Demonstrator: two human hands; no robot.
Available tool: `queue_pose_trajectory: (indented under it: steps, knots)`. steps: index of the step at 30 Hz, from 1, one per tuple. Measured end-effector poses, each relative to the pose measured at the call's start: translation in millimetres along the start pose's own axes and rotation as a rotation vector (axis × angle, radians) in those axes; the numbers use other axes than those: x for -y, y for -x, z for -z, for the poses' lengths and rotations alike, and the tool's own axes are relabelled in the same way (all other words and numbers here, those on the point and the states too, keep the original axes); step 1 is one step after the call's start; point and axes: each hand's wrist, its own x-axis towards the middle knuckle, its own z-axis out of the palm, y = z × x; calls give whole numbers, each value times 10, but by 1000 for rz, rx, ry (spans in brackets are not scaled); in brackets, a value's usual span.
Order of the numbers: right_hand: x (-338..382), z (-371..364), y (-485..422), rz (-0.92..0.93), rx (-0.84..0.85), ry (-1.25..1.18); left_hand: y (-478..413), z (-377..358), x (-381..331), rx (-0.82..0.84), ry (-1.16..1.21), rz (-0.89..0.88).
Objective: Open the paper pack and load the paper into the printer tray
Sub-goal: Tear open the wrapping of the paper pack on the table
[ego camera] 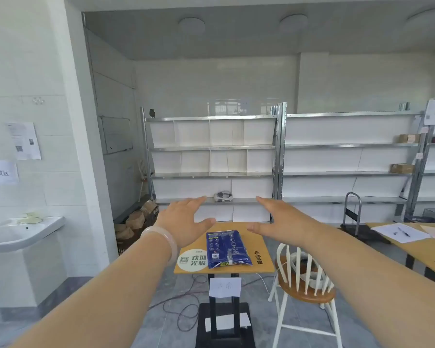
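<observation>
A blue paper pack (227,248) lies flat on a small wooden table (261,257) straight ahead of me. Both my arms stretch forward at chest height. My left hand (186,221), with a pale bangle on the wrist, hovers above and to the left of the pack, fingers spread, holding nothing. My right hand (276,222) hovers above and to the right of it, also spread and empty. Neither hand touches the pack. No printer or printer tray is in view.
A white-and-wood chair (304,280) stands right of the table. Cables (183,305) trail on the floor under it. A sink (18,232) is at the left, metal shelves (211,159) behind, a second table with papers (407,237) at the right, a hand trolley (352,212) beyond.
</observation>
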Motion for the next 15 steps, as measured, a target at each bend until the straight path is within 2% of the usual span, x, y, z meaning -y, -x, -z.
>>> queue_pose_trajectory:
  steps: [6, 15]
  knots:
    - [-175, -136, -280, -35, 24, -6, -281, -232, 95, 54, -18, 15]
    - [-458, -123, -682, -39, -12, -8, -748, -524, 15, 49, -6, 3]
